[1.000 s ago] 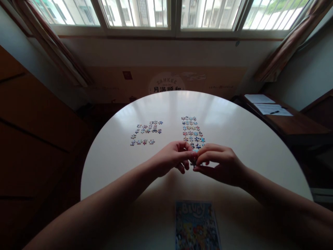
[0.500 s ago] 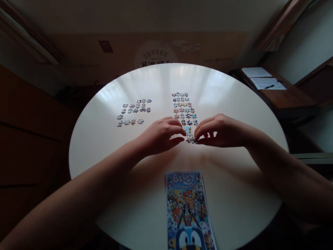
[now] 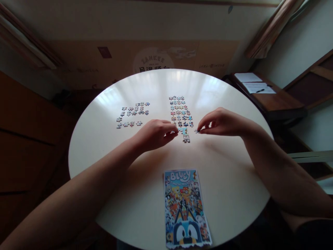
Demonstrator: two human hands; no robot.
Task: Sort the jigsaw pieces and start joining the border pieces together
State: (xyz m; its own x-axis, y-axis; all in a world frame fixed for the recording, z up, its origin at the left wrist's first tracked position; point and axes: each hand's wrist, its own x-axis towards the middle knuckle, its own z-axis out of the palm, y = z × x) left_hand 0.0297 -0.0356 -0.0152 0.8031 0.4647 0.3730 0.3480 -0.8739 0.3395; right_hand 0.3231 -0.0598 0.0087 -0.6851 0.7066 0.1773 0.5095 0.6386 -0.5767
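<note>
My right hand [image 3: 220,122] pinches a small jigsaw puzzle piece [image 3: 197,131] between thumb and fingers, just above or on the table. It is to the right of a small joined cluster of pieces [image 3: 186,137]. On the cluster's other side, my left hand [image 3: 161,132] has thumb and fingers closed together at the cluster's upper left; whatever lies between the tips is too small to make out. Rows of loose puzzle pieces [image 3: 180,113] lie beyond the cluster. A second group of loose pieces [image 3: 135,113] is spread past my left hand.
A colourful picture sheet [image 3: 186,208] headed "BLUEY" lies on the near part of the round white table [image 3: 229,194]. Papers and a pen [image 3: 260,91] rest on a brown side table [image 3: 275,100] at the right. A printed panel stands behind.
My right hand has drawn away from the cluster, up and to the right, with a puzzle piece in its fingers. My left hand has shifted left, and its fingers have closed together.
</note>
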